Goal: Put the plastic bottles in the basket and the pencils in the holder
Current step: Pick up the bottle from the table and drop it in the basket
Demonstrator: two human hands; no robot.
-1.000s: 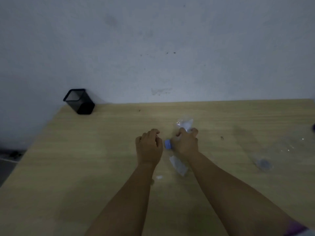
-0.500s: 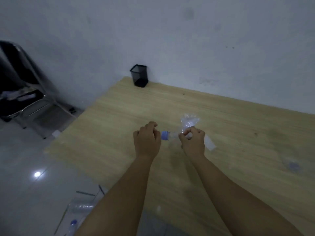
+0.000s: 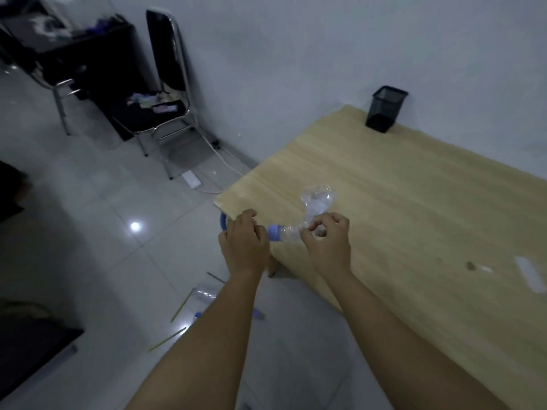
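A crushed clear plastic bottle (image 3: 315, 207) with a blue cap (image 3: 273, 232) hangs over the near left corner of the wooden table (image 3: 414, 202). My right hand (image 3: 327, 241) pinches its twisted neck. My left hand (image 3: 244, 242) is curled tight against the cap end. A blue curved piece (image 3: 222, 222) peeks out behind my left hand; what it is I cannot tell. The black mesh holder (image 3: 384, 109) stands at the table's far corner by the wall. On the floor below lie thin green pencils (image 3: 181, 305) and another clear bottle (image 3: 205, 292).
A black chair (image 3: 167, 84) with clutter on its seat stands left of the table, with a white power strip (image 3: 191, 179) and cable on the tiles. A white label (image 3: 529, 273) lies on the table at the right. A dark shape fills the lower left floor.
The view has swung left and down, so the floor, the chair and the pencils now show. Both hands and the bottle have shifted toward the table's left corner.
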